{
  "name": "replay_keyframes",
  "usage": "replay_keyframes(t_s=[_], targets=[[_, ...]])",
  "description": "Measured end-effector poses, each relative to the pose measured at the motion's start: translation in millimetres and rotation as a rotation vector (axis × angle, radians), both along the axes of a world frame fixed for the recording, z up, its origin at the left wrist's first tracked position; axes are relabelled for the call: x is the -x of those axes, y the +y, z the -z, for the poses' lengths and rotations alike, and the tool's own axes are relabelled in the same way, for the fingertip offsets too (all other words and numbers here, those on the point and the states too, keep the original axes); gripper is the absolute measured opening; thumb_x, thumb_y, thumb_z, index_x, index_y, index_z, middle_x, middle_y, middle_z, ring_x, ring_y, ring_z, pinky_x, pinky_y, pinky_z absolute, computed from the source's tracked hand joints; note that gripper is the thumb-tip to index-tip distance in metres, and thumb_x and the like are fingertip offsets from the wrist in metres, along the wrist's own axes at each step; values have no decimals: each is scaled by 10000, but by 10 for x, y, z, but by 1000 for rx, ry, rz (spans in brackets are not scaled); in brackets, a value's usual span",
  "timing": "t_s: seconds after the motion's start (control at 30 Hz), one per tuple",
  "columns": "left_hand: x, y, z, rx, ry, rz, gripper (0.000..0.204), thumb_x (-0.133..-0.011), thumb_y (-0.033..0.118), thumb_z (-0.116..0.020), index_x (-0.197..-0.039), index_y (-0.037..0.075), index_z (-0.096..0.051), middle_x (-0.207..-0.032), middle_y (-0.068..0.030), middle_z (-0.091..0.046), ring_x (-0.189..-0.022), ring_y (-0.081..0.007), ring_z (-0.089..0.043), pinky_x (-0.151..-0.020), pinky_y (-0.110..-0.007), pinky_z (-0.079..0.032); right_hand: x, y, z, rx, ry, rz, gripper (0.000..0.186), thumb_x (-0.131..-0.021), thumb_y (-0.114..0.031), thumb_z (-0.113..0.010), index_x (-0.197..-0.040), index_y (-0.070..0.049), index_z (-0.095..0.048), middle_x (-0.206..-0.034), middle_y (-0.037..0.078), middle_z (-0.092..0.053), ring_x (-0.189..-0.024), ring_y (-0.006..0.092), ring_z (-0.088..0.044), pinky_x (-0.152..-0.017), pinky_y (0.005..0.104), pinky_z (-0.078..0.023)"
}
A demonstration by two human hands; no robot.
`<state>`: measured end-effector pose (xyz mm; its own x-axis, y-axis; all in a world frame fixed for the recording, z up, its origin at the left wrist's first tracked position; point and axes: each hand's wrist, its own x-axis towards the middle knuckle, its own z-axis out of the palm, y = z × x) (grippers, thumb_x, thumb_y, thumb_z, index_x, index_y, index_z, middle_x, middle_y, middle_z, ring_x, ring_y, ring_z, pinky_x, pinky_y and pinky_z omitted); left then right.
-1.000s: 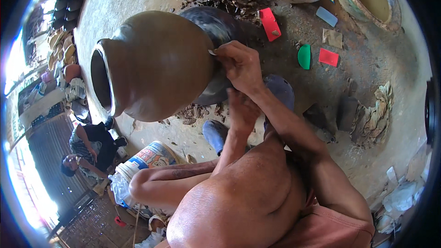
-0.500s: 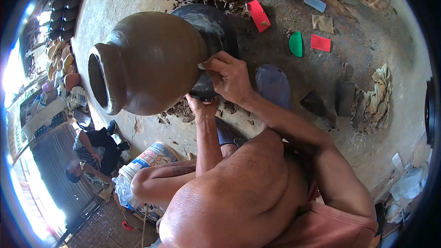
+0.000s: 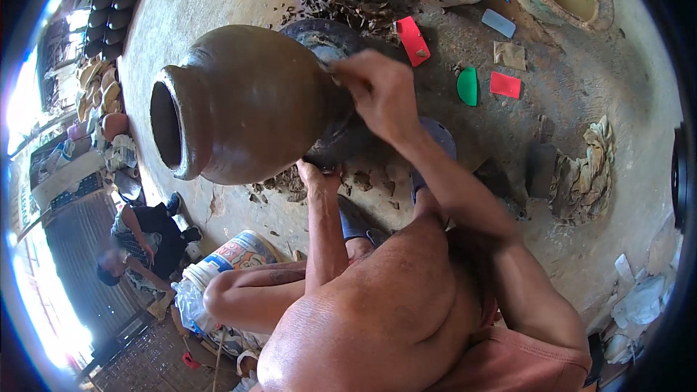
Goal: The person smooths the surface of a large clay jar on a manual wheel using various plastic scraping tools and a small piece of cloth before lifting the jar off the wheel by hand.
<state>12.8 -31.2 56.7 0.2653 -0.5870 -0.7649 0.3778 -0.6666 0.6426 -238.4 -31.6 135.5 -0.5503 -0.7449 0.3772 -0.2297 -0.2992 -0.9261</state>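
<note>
Clay pot [image 3: 254, 105] judged heavy, soft, easily dented, best supported underneath; right hand [image 3: 385, 91] apparently pinching a small scrap [image 3: 336, 81]; left hand [image 3: 319, 176], grip indeterminable.

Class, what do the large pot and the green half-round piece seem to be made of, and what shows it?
Large pot: probably clay, smooth with a soft sheen, judging by its earthy brown surface.
Green half-round piece: likely plastic, smooth, given its bright, uniform colour and clean edge.
</note>
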Motion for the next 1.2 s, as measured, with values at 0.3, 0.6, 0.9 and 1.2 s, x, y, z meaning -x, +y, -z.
replay_keyframes(t_s=[0.3, 0.6, 0.9, 1.2], targets=[[-65, 23, 210, 30, -19, 12, 694, -1038, 723, -361, -1500, 221, -485, -1465, -62, -588, -1309, -328, -579, -957, -561, -511, 248, -647, 2, 35, 156, -117, 222, -856, -32, -744, -1073, -58, -783, -955, 135, -754, -866, 333, -735, -774, 388, -580], [-109, -10, 197, 137, 203, 45, 552, -1021, 558, -494, -1434, 199, -560, -1410, -63, -614, -1298, -265, -580, -990, -541, -500, -296, 405, -19, 107, 90, -76, 264, -814, 57, -735, -1038, -72, -790, -891, 126, -728, -796, 315, -721, -690, 407, -581], [58, 37, 175, -3, -46, -32, 757, -973, 762, -475, -1533, 254, -455, -1542, -50, -512, -1364, -297, -511, -1030, -573, -447, 337, -824, -85, 67, 84, -161, 172, -880, -64, -754, -1048, -38, -776, -937, 152, -752, -825, 299, -746, -728, 391, -578], [87, 198, 246, 114, 39, -22, 699, -1008, 708, -456, -1508, 220, -480, -1514, -72, -520, -1343, -293, -526, -1039, -560, -443, -302, 242, -268, 144, 122, -53, 231, -836, 52, -707, -1020, -62, -789, -921, 135, -721, -808, 307, -729, -697, 400, -591]])
